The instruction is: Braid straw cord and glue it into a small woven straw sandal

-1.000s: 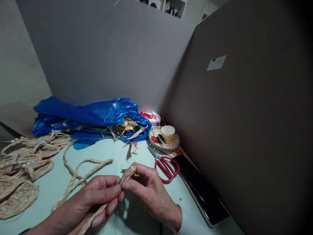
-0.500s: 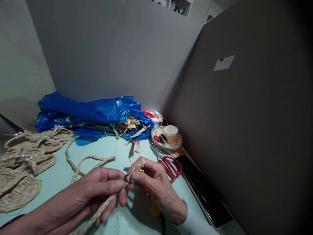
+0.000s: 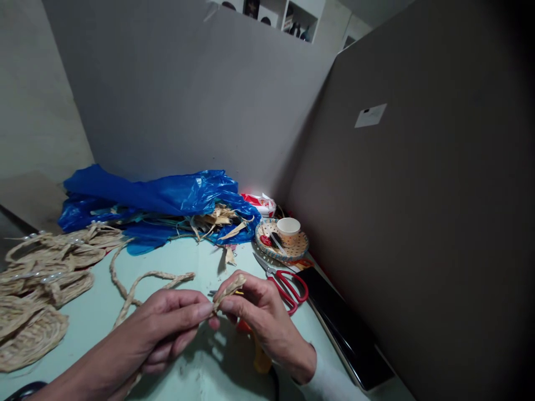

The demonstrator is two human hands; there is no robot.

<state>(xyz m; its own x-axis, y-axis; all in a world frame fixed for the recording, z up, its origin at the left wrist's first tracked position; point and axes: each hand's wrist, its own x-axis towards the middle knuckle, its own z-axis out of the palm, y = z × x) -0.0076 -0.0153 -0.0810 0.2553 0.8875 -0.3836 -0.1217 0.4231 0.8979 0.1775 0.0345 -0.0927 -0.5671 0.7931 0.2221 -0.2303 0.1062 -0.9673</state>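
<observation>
My left hand (image 3: 171,323) pinches a braided straw cord (image 3: 230,288) between thumb and fingers, near one end. My right hand (image 3: 267,314) grips the same cord close to its tip, which sticks up and to the right past the thumb. Most of the cord below the grip is hidden behind my left hand. Another stretch of braided cord (image 3: 127,295) lies in loops on the table to the left. Under my right hand, a yellow and orange tool (image 3: 262,361) with a dark cable is partly covered.
Woven straw slippers with pearl beads (image 3: 37,323) lie at the left. A blue plastic bag (image 3: 159,195) with dry husks sits at the back. Red-handled scissors (image 3: 292,292), a woven plate (image 3: 298,250) with a white cup (image 3: 288,227), and a black phone-like slab (image 3: 346,328) are at the right.
My left hand has turned and closed up over the cord, so its lower length is now mostly hidden. My right hand keeps its pinch near the tip. The view has shifted slightly.
</observation>
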